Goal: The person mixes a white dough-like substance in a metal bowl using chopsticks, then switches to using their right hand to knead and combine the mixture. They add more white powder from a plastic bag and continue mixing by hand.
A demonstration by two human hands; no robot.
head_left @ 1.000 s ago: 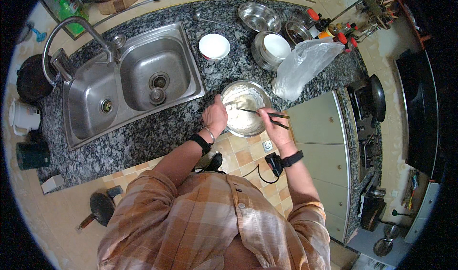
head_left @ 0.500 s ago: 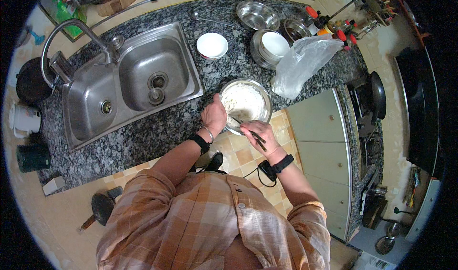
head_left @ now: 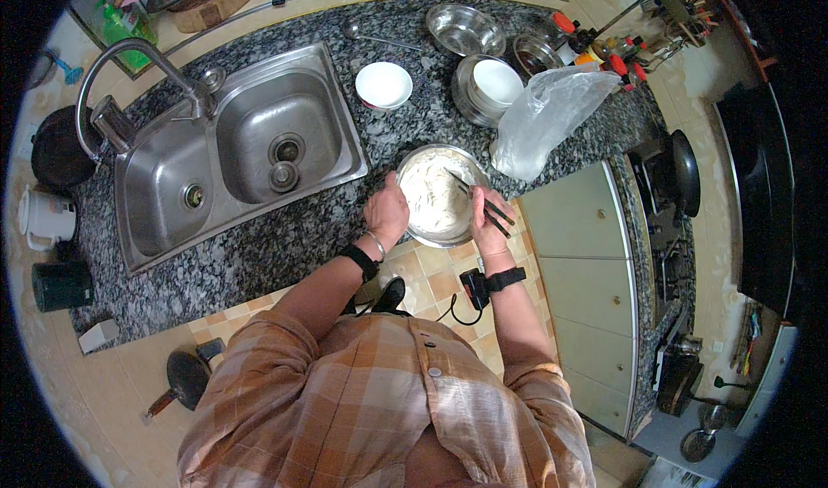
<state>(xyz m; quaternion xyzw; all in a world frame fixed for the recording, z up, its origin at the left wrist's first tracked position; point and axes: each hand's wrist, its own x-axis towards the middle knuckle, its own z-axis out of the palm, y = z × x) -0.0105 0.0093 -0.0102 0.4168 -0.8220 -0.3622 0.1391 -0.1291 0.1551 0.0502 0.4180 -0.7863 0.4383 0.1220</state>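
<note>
A round metal bowl [head_left: 444, 243] sits at the front edge of the counter, holding a white, lumpy flour-like mixture [head_left: 433, 190]. My left hand [head_left: 388, 209] is closed on the bowl's left rim, thumb along the top edge. On the opposite side, my right hand [head_left: 488, 221] grips a pair of dark chopsticks [head_left: 498, 211]. Their tips reach into the upper right part of the mixture, while the thicker ends stick out past my hand. Just right of the bowl lies a clear plastic bag [head_left: 552, 113] with something whitish at its bottom.
A double sink [head_left: 280, 126] with a tall faucet takes up the left. Behind the bowl stand a white bowl [head_left: 384, 85], another white bowl [head_left: 498, 83] stacked in metal ones, a metal basin [head_left: 466, 29] and a ladle [head_left: 379, 38]. Seasoning bottles [head_left: 595, 53] crowd the back right.
My right hand has moved right and up, carrying the chopsticks from the bowl's lower part to its upper right. The mixture looks more spread and clumped. My left hand stays on the rim.
</note>
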